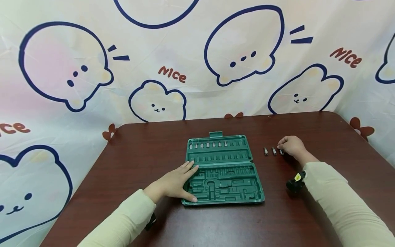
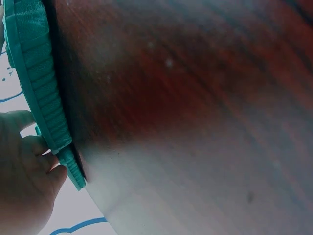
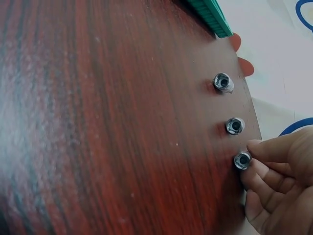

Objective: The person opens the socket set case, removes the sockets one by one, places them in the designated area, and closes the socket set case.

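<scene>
A green tool case [image 1: 225,204] lies unfolded on the table, with a row of several small metal sockets [image 1: 213,144] in its far half; the near half shows bare moulded slots. My left hand [image 1: 179,180] rests with spread fingers on the left side of the case. In the left wrist view, its fingers lie along the green edge. Right of the case, three sockets lie in a row. My right hand [image 1: 291,145] pinches the rightmost socket [image 3: 242,160] between thumb and fingers. Beside it are the middle socket [image 3: 235,126] and the one nearest the case [image 3: 223,82].
The dark brown wooden table [image 1: 148,147] carries the case and sockets. Behind it hangs a pale cloth [image 1: 197,44] with cartoon drawings. A latch tab [image 1: 215,134] sticks out from the far edge of the case.
</scene>
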The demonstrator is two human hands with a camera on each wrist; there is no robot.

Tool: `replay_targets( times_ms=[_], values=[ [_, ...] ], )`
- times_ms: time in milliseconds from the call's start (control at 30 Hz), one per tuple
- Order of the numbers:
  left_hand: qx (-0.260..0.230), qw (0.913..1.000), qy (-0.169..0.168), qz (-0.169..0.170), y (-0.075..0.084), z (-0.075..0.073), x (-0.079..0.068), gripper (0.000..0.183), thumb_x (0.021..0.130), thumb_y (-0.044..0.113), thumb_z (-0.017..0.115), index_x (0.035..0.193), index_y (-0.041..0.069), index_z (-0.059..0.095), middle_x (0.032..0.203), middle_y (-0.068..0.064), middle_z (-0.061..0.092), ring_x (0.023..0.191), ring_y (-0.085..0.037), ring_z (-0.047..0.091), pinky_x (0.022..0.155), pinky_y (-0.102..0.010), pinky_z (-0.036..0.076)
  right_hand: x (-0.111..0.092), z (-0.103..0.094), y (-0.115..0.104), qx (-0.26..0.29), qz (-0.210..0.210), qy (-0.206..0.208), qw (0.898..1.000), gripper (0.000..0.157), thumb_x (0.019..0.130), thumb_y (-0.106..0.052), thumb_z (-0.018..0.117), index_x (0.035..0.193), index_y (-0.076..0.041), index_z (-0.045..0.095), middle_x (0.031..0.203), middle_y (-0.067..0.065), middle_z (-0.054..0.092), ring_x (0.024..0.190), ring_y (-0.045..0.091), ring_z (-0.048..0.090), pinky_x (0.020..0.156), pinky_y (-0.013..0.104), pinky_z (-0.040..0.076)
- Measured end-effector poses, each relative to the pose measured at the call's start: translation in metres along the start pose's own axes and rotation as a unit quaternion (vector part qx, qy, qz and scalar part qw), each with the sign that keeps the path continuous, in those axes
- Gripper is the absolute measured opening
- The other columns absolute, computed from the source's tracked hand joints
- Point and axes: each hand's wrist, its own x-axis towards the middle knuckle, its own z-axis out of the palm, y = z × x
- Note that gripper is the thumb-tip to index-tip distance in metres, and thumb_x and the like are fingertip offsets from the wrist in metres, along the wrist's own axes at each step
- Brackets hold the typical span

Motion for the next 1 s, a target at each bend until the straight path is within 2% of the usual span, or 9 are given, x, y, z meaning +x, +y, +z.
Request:
replay_targets(
  times_ms=[233, 500, 733, 1000],
  values=[
    [0.011, 0.9999, 0.002, 0.004, -0.001, 0.001, 0.001, 0.102, 0.064, 0.07, 0.051, 0.14, 0.015, 0.011, 0.144, -0.008, 0.004, 0.13, -0.023, 0.003, 0.098, -0.042, 0.021, -0.002, -0.004, 0.002, 0.021, 0.003, 0.005, 1.0, 0.022, 0.083, -0.016, 0.056, 0.09, 0.005, 0.057, 0.088, 0.017, 0.054, 0.076, 0.026, 0.052, 0.058, 0.032, 0.041],
    [0.019, 0.9998, 0.0, 0.007, 0.0, 0.001, 0.002, 0.102, 0.065, 0.07, 0.05, 0.14, 0.014, 0.01, 0.144, -0.009, 0.003, 0.13, -0.023, 0.002, 0.098, -0.041, 0.02, -0.009, -0.004, -0.009, 0.048, -0.01, 0.017, 0.999, 0.031, 0.088, -0.021, 0.048, 0.102, 0.007, 0.052, 0.096, 0.02, 0.052, 0.081, 0.027, 0.051, 0.06, 0.028, 0.041],
    [0.015, 0.9998, 0.002, 0.012, -0.002, 0.003, 0.001, 0.102, 0.065, 0.07, 0.05, 0.14, 0.013, 0.01, 0.144, -0.009, 0.003, 0.13, -0.024, 0.002, 0.098, -0.042, 0.021, -0.008, 0.008, -0.037, 0.091, -0.018, -0.01, 0.996, 0.036, 0.089, -0.024, 0.048, 0.11, 0.006, 0.049, 0.107, 0.023, 0.049, 0.091, 0.031, 0.049, 0.073, 0.036, 0.042],
    [0.016, 0.9998, 0.001, 0.008, -0.004, 0.003, 0.001, 0.104, 0.063, 0.072, 0.049, 0.14, 0.014, 0.008, 0.144, -0.009, 0.001, 0.13, -0.023, 0.0, 0.098, -0.041, 0.021, -0.003, 0.022, -0.071, 0.127, -0.03, -0.043, 0.99, 0.038, 0.088, -0.026, 0.049, 0.113, 0.003, 0.048, 0.111, 0.023, 0.048, 0.098, 0.034, 0.048, 0.081, 0.043, 0.039]
  ],
)
